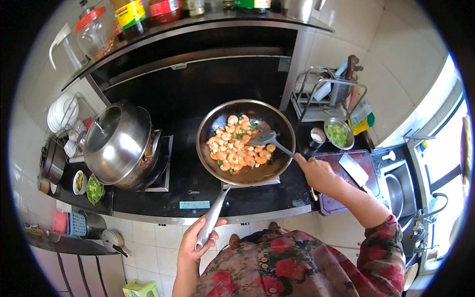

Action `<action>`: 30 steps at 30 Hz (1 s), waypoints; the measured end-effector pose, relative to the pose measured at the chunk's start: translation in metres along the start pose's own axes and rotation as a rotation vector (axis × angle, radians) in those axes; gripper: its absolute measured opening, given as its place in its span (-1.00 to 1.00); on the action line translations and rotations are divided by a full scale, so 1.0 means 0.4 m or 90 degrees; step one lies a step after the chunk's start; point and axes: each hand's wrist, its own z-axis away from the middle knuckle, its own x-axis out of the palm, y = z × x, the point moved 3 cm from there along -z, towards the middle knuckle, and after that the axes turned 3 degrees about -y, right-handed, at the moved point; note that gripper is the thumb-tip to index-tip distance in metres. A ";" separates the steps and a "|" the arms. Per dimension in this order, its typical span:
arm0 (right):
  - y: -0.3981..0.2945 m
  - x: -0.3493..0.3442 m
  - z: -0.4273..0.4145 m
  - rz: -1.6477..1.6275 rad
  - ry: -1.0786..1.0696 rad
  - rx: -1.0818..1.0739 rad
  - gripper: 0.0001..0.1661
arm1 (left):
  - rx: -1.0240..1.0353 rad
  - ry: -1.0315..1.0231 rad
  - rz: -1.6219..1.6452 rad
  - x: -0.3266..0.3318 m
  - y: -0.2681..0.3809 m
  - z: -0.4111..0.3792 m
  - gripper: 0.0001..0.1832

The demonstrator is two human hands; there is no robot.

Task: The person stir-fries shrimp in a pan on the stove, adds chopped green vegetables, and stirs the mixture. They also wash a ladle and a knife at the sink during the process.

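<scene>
A dark wok point(207, 126) with a long metal handle point(213, 219) sits on the right burner of the black stovetop. Orange-pink shrimp point(237, 148) lie in it, mixed with pale pieces and bits of green and red. My left hand point(196, 235) holds the handle from below, its fingertips showing on the far side. Over the wok's right rim, my right hand point(317, 174) grips a grey spatula point(276, 143). The spatula's blade rests among the shrimp on their right side, and the hand covers the end of its handle.
A lidded metal pot point(118, 144) stands on the left burner. Right of the wok are a seasoning jar point(317, 136), a bowl of chopped greens point(337, 131), a cleaver point(354, 169) on a cutting board point(328, 204), a knife rack point(330, 92) and a sink point(395, 196). Bottles line a shelf point(207, 22) above.
</scene>
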 end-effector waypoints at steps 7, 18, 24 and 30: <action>-0.070 -0.297 0.098 0.085 -0.106 -0.084 -0.56 | -0.029 -0.088 0.001 -0.007 0.006 -0.004 -0.63; -0.049 -0.283 -0.070 -0.023 -0.003 0.011 -0.74 | -0.039 -0.091 -0.020 -0.033 0.021 -0.009 -0.69; 0.163 -0.095 -0.203 -0.570 -0.331 0.253 -0.74 | -0.045 -0.129 -0.013 -0.037 0.015 -0.030 -0.74; -0.006 0.032 -0.235 -0.709 -0.130 0.037 -0.73 | -0.045 -0.117 0.007 -0.028 0.014 -0.025 -0.74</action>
